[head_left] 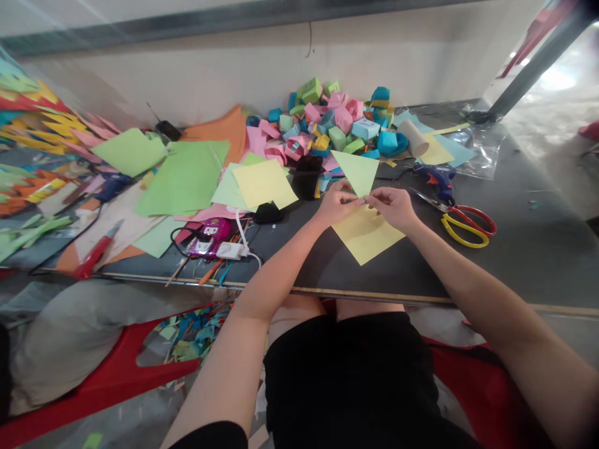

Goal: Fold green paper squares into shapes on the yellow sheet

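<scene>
Between my hands is a light green piece of paper (358, 169), triangular in outline, its point down at my fingertips. My left hand (339, 202) pinches it from the left at that lower point. From the right, my right hand (390, 204) pinches the same spot, thumb and fingers closed. A yellow square of paper (362, 240) lies on the dark table just below both hands. Scissors (468, 224) with one red and one yellow handle rest to the right of my right hand. Behind them lies a blue glue gun (437, 178).
Small folded paper pieces (337, 118) are heaped against the wall. Green sheets (187, 174) and yellow paper (266, 184) lie at left, near a purple power strip (213, 236) with cables. A red-handled knife (98, 249) lies near the front edge. A person's leg (70, 343) shows at left.
</scene>
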A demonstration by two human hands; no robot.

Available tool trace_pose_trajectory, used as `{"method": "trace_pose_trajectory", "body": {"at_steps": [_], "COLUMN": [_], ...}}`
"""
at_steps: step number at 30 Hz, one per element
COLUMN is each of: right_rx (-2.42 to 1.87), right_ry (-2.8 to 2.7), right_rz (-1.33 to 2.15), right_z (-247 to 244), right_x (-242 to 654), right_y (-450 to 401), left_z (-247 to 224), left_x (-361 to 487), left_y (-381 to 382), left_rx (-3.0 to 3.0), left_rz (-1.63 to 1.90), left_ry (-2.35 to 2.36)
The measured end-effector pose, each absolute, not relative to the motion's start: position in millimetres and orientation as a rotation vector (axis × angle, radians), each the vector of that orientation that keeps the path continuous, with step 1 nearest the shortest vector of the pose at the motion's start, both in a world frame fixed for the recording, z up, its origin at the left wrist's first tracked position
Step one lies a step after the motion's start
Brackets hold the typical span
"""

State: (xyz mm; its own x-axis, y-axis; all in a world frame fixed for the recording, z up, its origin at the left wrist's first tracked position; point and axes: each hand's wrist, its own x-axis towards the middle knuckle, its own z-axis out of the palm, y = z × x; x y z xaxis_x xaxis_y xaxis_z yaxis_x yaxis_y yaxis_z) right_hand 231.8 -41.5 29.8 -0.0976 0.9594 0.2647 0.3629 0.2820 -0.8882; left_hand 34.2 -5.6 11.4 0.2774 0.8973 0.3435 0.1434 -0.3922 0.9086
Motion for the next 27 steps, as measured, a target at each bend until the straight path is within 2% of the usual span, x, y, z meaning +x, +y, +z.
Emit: {"method": "trace_pose_trajectory", "body": {"at_steps": [10, 19, 23, 27], "right_rx": [-1.234, -1.262, -1.322, -1.371], "right_ry": [-1.802, -1.851, -1.863, -1.954], "right_rz": [0.742, 0.751, 0.712, 0.561], "right_z": [34.7, 37.5, 36.6, 37.1], "right_x": [234.7, 240.3, 245.4, 250.3], "right_y": [-42.4, -40.8, -38.0, -36.1], "left_z": [10.4, 2.9, 8.8, 19.3], "left_x": [31.4, 4.8, -7.9, -6.0], "left_y": [-2.8, 33.2, 38.7, 24.4], "left_rx": [1.623, 1.154, 1.152, 1.405], "left_rz": [1.349, 1.548, 1.496, 1.385], "left_ry": [0.945, 0.995, 0.988, 0.961]}}
